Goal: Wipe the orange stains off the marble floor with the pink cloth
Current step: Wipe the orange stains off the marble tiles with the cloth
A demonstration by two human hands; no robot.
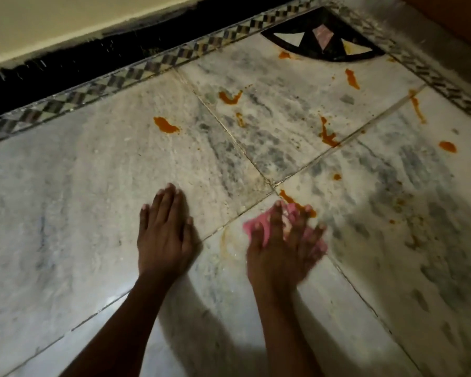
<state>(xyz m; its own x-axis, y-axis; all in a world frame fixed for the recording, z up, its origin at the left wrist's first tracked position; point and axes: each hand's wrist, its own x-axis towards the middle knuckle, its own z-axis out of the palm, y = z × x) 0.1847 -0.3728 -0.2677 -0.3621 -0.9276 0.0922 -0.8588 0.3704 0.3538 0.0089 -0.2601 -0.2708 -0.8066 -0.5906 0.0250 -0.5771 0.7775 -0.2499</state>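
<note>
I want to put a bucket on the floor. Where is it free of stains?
Free: the marble left of the left hand, up to the checkered border. Crowded: orange stains dot the tiles ahead and right of the pink cloth.

Polished marble floor point(93, 200), white with grey veining, glossy where light reflects near the bottom, duller and gritty-looking farther up. Thin dark grout lines divide the slabs. Wet-looking orange stains point(166, 126) sit thick and shiny on the stone. A soft pink cloth point(252, 227) lies crumpled. A checkered inlay border point(120, 77) of small stone pieces edges the floor, beside a matt cream painted wall point(65, 20).
</note>
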